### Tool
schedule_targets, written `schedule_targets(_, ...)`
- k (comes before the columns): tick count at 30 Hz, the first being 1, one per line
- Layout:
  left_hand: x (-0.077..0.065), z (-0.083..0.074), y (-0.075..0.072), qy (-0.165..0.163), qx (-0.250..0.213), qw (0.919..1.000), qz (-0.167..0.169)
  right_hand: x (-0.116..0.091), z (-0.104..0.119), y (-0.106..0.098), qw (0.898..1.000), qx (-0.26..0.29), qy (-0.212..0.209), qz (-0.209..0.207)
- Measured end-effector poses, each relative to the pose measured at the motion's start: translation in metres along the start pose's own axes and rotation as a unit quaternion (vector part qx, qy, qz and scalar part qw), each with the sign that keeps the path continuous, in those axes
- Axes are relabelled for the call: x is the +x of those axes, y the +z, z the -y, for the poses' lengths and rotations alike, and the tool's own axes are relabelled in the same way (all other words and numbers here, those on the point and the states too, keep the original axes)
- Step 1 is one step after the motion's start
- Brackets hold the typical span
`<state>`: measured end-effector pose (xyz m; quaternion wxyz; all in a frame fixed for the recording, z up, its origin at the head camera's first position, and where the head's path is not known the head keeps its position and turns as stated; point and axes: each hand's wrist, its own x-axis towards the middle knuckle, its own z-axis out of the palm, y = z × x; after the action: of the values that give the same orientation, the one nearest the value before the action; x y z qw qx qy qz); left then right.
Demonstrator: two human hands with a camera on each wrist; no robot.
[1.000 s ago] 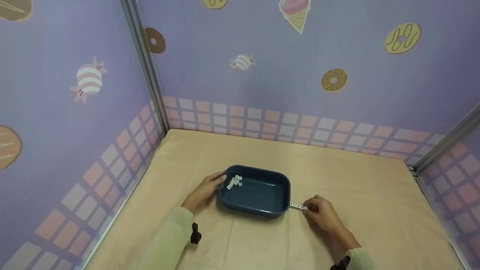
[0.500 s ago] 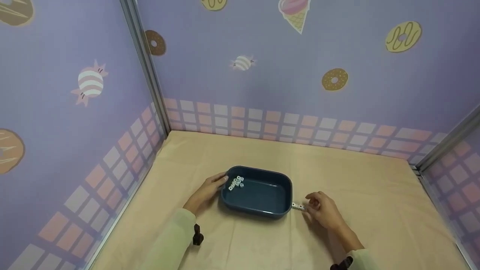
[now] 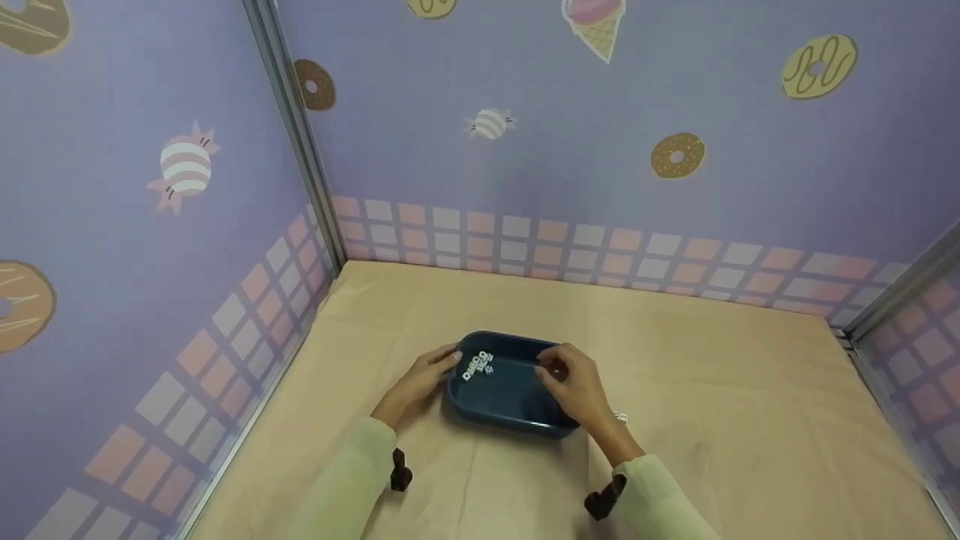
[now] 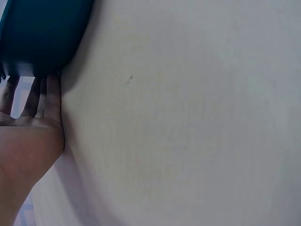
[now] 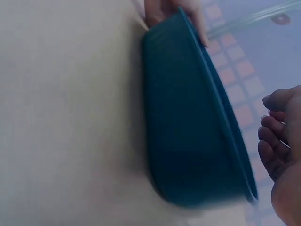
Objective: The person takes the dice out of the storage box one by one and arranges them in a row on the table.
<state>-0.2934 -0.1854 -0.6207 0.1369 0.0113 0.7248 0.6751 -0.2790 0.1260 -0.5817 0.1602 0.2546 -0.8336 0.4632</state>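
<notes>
In the head view a dark blue rectangular dish (image 3: 510,431) sits on the cloth. My left hand (image 3: 415,382) grips its left end, thumb over the rim and fingers outside. In the left wrist view the fingers (image 4: 53,99) meet the dish's wall (image 4: 42,47). Several small white dice (image 3: 477,365) lie bunched in the dish's left part. My right hand (image 3: 576,384) is over the right part, fingers bent; in the right wrist view its fingertips (image 5: 266,135) show above the rim. Whether they hold a die is hidden. More dice (image 3: 621,417) show beside the right wrist.
A beige cloth (image 3: 735,405) covers the table. Purple walls with printed sweets (image 3: 679,155) enclose it at the back and both sides, joined by metal posts (image 3: 296,135). Black wrist straps with small devices (image 3: 400,471) sit at both sleeves.
My right hand has moved left from the row of dice beside the dish to above the dish's right part. The forearm now covers most of that row. The left hand stays at the dish.
</notes>
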Motion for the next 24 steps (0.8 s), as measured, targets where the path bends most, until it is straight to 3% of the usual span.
schedule_targets(10,-0.002,0.001,-0.002,0.006,0.005,1.0,-0.005,0.024,0.0,0.064,0.996,-0.011,0.077,0.03)
schedule_targets(19,0.003,-0.002,0.001,0.005,0.006,1.0,-0.002,0.038,-0.002,0.089,0.988,-0.035,0.134,0.064)
schedule_targets(24,0.001,0.0,-0.001,0.015,-0.017,0.9997,0.008,0.037,-0.007,0.097,0.986,-0.059,0.124,0.093)
